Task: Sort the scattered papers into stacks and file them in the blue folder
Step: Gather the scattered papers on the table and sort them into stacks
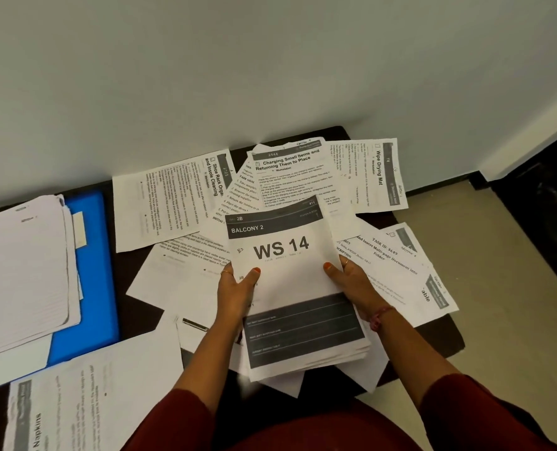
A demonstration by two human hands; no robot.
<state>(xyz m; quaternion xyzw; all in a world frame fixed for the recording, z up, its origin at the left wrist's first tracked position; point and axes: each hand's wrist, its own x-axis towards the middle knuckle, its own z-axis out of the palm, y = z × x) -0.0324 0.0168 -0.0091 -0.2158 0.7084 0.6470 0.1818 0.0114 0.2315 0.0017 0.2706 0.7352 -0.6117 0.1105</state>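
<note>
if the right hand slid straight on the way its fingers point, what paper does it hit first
The right hand grips the WS 14 stack with fingers pointing up and away toward the wall. Going straight on, it would probably meet the "Charging Small Items" sheet first, though depth is hard to judge.

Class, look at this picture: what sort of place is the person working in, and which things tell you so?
Probably a room at home or in an office, at a low dark table against a plain wall. Printed task sheets lie scattered, a blue folder lies open, and the floor is tiled.
</note>
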